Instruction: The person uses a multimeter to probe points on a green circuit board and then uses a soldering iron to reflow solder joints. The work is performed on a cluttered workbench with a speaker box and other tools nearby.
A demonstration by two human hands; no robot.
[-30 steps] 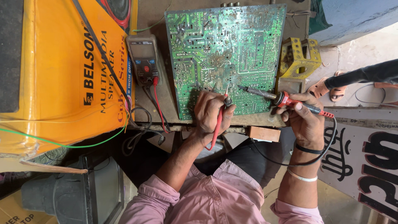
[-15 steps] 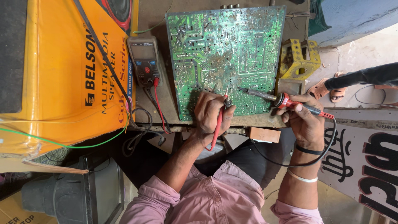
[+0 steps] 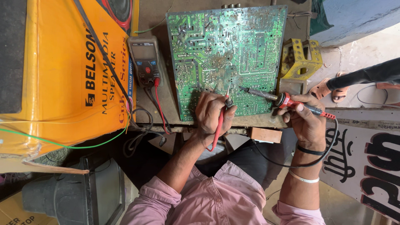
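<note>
The left hand [image 3: 213, 116] pinches a thin red-leaded test probe [image 3: 220, 125], its tip touching the lower edge of the large green printed circuit board [image 3: 227, 54] lying on the brown table [image 3: 166, 100]. The right hand [image 3: 306, 121] grips a red-handled soldering iron [image 3: 279, 99], its tip on the board just beside the probe. A grey handheld multimeter [image 3: 143, 60] lies left of the board, against a yellow cardboard box [image 3: 58, 75].

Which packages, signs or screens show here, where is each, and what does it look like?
Speaker box: left of the bench, large yellow-orange carton with black print.
Multimeter: between the box and the green circuit board, grey body, dark rectangular screen, red button.
Sign: lower right, white panel with big black lettering.
Carton corner: bottom left, tan with dark print.
</note>
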